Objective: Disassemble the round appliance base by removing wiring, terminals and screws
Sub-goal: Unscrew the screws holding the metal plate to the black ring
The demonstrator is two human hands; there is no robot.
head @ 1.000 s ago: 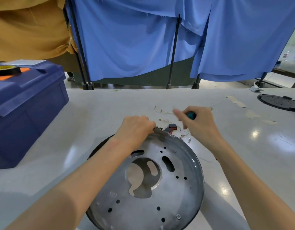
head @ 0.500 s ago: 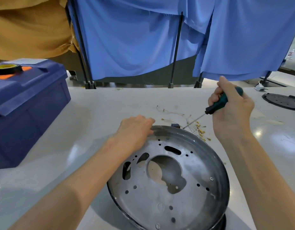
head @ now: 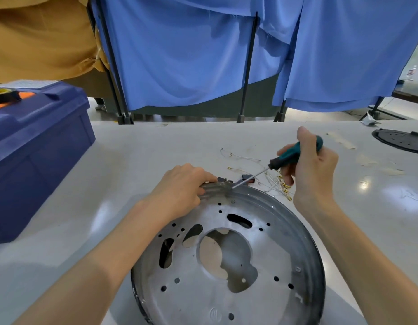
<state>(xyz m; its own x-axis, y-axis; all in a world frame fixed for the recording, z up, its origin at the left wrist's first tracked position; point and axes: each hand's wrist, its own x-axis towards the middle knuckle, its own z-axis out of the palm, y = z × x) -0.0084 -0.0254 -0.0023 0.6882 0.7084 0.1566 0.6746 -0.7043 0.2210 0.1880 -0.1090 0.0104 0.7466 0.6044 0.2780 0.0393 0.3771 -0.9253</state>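
Note:
The round metal appliance base (head: 269,259) lies on the white table, a grey disc with a large centre hole and several small holes. My left hand (head: 182,188) grips its far rim, fingers curled over the edge beside a small black part (head: 223,179). My right hand (head: 309,165) holds a green-handled screwdriver (head: 295,154); its tip touches the rim just right of my left fingers. Loose thin wires with gold terminals (head: 282,184) lie on the table beyond the rim, and a small dark connector (head: 246,177) sits next to the shaft.
A blue plastic toolbox (head: 39,146) with a roll of tape (head: 3,95) on its lid stands at the left. A black round plate (head: 400,141) lies at the far right of the table. Blue and tan curtains on black stands hang behind the table.
My right hand lifted the screwdriver and has brought its tip down onto the rim by my left fingers. The base has shifted on the table under my left hand's grip.

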